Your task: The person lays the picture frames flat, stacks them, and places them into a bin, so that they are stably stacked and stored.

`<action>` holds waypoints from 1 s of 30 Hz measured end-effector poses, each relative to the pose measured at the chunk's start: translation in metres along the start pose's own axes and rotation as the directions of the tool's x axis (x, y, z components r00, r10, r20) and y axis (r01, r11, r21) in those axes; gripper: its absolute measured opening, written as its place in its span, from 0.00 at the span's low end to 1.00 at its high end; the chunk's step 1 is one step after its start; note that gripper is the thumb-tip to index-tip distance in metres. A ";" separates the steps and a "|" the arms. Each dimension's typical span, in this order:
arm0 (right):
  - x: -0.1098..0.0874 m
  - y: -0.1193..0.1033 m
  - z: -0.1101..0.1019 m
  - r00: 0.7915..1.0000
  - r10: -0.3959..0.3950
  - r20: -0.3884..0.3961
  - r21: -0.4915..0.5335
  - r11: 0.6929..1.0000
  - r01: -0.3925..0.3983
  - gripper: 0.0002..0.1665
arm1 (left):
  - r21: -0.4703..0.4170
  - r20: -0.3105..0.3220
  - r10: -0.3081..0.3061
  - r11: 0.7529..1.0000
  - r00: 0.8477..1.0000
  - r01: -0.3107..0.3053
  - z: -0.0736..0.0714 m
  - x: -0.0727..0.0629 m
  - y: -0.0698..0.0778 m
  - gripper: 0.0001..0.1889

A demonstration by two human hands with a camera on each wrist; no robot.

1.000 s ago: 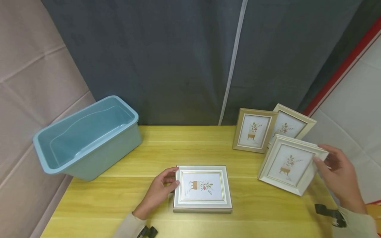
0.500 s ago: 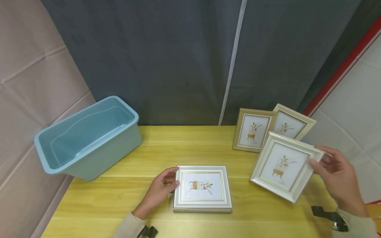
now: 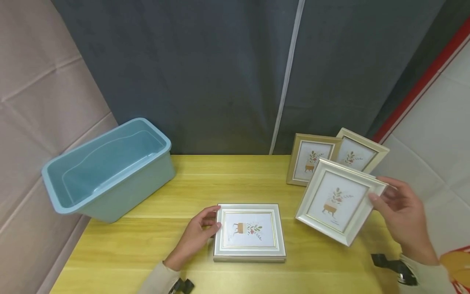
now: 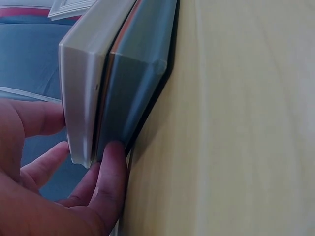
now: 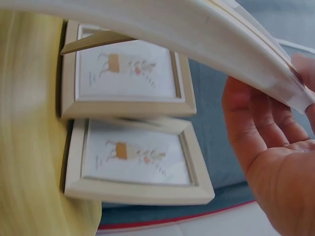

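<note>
My right hand [image 3: 405, 216] holds a cream picture frame [image 3: 334, 204] by its right edge, thumb on the front and fingers behind. The frame is tilted up above the table, its plant print facing the head camera. In the right wrist view its pale border [image 5: 206, 44] crosses the top. My left hand [image 3: 196, 234] grips the left edge of a small stack of picture frames [image 3: 249, 230] lying flat, a silver-white one on top. The left wrist view shows two frame edges [image 4: 78, 93] stacked, with fingertips right at their corner.
A tan picture frame [image 3: 299, 159] and another cream picture frame [image 3: 378, 155] stand upright at the back right, partly covered by the held one. A pale blue plastic bin [image 3: 147, 171] stands at the back left. A dark grey curtain [image 3: 202, 81] hangs behind the wooden table [image 3: 205, 179].
My right hand has moved left, carrying the cream picture frame away from the upright ones and toward the stack. My left hand and the stack have stayed in place.
</note>
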State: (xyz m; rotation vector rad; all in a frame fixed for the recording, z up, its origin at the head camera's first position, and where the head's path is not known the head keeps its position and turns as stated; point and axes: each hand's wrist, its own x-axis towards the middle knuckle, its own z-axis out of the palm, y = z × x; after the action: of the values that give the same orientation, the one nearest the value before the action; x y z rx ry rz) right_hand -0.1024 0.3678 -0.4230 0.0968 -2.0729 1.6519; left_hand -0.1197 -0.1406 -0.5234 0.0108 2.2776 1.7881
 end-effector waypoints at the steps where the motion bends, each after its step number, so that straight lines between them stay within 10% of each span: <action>1: 0.000 -0.001 0.002 1.000 -0.004 0.000 0.017 1.000 0.004 0.31 | 0.001 -0.001 0.001 1.000 1.000 -0.001 0.000 0.000 0.000 0.26; 21: -0.001 -0.021 0.052 0.969 -0.204 0.139 0.239 0.956 0.167 0.31 | 0.135 -0.099 0.100 0.987 0.990 -0.087 -0.008 -0.007 0.017 0.22; 30: -0.005 -0.023 0.073 0.922 -0.315 0.224 0.349 0.909 0.226 0.33 | 0.062 -0.003 0.209 0.976 0.978 -0.208 0.003 -0.004 0.049 0.20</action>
State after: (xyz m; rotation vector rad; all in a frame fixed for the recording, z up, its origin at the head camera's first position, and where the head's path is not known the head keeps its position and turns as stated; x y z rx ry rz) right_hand -0.1139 0.2920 -0.4150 0.7329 -1.8521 1.8567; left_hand -0.1221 -0.1264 -0.4759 0.2625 2.4156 1.8174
